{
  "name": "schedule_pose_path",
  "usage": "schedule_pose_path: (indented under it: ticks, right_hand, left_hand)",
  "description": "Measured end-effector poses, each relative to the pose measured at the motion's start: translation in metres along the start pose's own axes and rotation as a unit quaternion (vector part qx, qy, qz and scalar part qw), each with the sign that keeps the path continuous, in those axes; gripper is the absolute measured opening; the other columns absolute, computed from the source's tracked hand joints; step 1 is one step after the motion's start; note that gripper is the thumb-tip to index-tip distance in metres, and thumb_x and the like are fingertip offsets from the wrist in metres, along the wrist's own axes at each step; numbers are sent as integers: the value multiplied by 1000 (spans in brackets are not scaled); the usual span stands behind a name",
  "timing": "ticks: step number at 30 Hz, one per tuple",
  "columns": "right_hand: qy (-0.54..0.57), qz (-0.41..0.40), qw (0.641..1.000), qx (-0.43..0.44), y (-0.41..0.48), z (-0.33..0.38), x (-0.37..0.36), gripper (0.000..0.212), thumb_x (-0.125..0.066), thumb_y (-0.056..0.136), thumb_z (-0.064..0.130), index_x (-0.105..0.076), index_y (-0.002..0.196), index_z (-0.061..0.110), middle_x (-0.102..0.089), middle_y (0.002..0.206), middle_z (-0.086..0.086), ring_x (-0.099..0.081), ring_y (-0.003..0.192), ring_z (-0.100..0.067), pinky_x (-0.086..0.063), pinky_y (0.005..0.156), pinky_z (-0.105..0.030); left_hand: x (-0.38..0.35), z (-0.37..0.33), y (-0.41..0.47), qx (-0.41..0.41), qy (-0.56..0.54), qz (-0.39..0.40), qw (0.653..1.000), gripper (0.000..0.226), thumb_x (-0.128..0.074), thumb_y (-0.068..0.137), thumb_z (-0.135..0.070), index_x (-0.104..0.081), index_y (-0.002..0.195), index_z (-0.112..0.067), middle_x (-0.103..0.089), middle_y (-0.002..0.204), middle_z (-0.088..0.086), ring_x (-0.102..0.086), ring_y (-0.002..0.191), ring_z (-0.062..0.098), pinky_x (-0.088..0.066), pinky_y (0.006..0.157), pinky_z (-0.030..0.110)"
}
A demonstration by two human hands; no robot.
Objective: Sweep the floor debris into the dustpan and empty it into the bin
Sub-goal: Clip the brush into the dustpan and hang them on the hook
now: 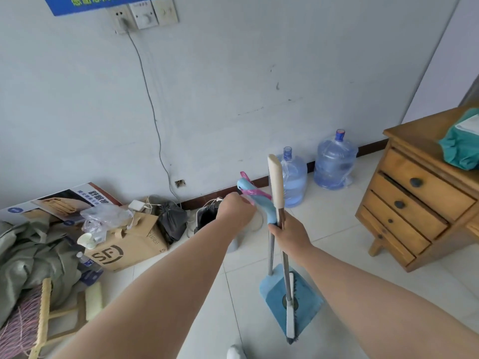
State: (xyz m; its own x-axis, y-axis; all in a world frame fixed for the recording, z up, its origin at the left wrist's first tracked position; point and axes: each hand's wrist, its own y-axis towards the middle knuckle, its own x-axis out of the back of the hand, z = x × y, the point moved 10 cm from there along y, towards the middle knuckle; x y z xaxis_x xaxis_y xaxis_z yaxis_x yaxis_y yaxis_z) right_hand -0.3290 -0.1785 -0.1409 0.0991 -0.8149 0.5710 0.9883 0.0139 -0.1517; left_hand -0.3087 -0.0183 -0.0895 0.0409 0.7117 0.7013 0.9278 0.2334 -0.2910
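Observation:
A blue dustpan (pixel 281 297) stands on the tiled floor on a long metal pole. Its curved blue handle (pixel 267 209) has a pink ribbon (pixel 255 193) tied to it. The broom (pixel 275 182) has a cream grip, and its brush head (pixel 290 322) rests inside the pan. My right hand (pixel 289 235) grips the broom stick and the dustpan pole together. My left hand (pixel 236 209) has its fingers curled on the blue handle by the ribbon. A dark bin (pixel 206 216) with a black liner stands by the wall, partly hidden behind my left hand.
An SF cardboard box (pixel 129 244), a black bag (pixel 172 221) and piled cloth (pixel 33 252) crowd the floor on the left. Two water jugs (pixel 334 161) stand against the wall. A wooden drawer chest (pixel 420 198) stands to the right. A cable hangs down the wall.

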Motion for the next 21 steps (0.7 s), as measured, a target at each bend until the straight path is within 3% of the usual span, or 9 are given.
schedule_pose_path:
  ticks: [2,4,7,9,12,14,16,18,21]
  right_hand:
    - [-3,-6,1000,-7,15,0,6,17,-58,96,21,-60,110,13,-63,87,-2,-56,78,-19,-40,68,-25]
    - [-11,-13,1000,-13,32,0,10,9,-58,95,21,-58,103,16,-64,87,-3,-57,79,-21,-42,69,-28]
    - [-23,-27,999,-15,59,6,12,7,-58,93,19,-51,92,19,-57,78,1,-55,76,-20,-40,64,-27]
    - [-21,-43,999,-19,78,11,15,8,-59,92,17,-51,91,19,-56,75,1,-54,74,-19,-38,56,-22]
    - [-18,-71,997,-40,106,14,22,12,-60,92,18,-50,86,23,-55,71,3,-53,69,-17,-37,55,-15]
    - [-10,-99,993,-63,120,12,30,26,-61,92,17,-45,75,30,-51,64,6,-52,64,-16,-36,54,-16]
    - [8,-129,987,-92,132,7,40,32,-61,92,16,-42,71,31,-49,62,7,-51,64,-17,-36,52,-17]
    - [24,-158,980,-116,141,1,49,26,-62,92,16,-45,75,27,-50,63,5,-52,67,-20,-38,55,-22]
    - [43,-189,972,-132,155,-7,57,17,-63,92,18,-49,83,21,-53,65,4,-55,68,-19,-42,62,-26]
  left_hand:
    - [13,-16,15,-29,7,-55,998,13,-60,82,-21,-55,92,-15,-58,78,-2,-55,70,19,-43,57,26]
    - [21,-39,29,-91,-12,-78,993,24,-58,84,-21,-54,107,-20,-64,90,-2,-61,83,21,-50,65,32]
    - [15,-77,54,-189,57,-31,980,31,-60,86,-25,-62,117,-26,-60,82,-11,-61,92,17,-47,70,28]
    - [10,-93,79,-217,109,0,970,24,-62,87,-30,-70,109,-24,-55,76,-12,-61,92,18,-43,69,26]
    - [14,-112,123,-228,129,-2,965,18,-62,87,-34,-71,93,-20,-60,93,2,-63,88,23,-47,68,29]
    - [19,-120,153,-223,84,-13,971,17,-58,89,-30,-67,93,-17,-64,92,2,-64,86,24,-52,69,32]
    - [23,-127,177,-210,22,-12,977,16,-54,93,-27,-63,94,-14,-64,83,-2,-62,84,23,-46,66,29]
    - [23,-130,199,-186,-47,-4,981,17,-51,94,-24,-61,95,-11,-65,83,-2,-59,79,21,-41,62,28]
    - [15,-138,227,-138,-165,26,976,16,-53,92,-18,-66,93,-8,-70,85,1,-57,65,19,-53,65,31]
